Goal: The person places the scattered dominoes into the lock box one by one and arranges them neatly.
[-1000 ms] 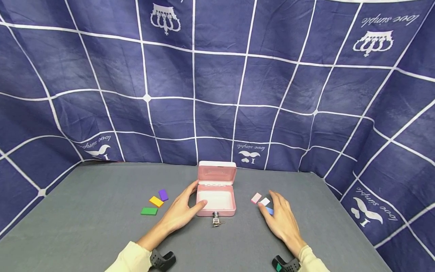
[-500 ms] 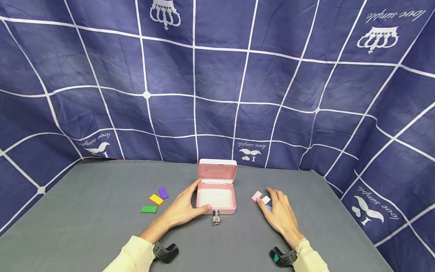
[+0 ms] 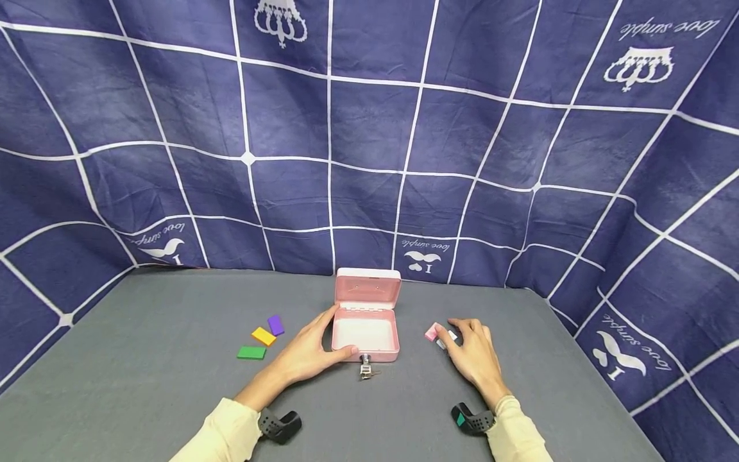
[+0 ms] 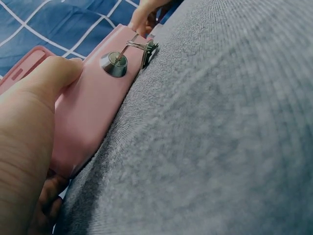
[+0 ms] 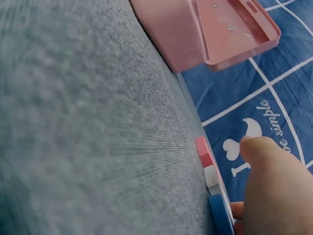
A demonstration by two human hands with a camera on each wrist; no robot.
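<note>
One pink box sits open mid-surface, L hand gripping its L side, thumb at front. R hand, part-curled, thumb & forefinger apart, is at white block & blue block; can't tell if it has hold of either. Step appears to be block pickup; next move prob. calls for a pinch. Count: 3 blocks L, i.e. green block, orange block, purple block; 3 R, incl. pink block; 1 lock.

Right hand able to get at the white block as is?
Likely yes: the right hand is close to the white block and nothing visible lies on top, though the pink block and blue block flanking it may crowd the pinch.
</note>
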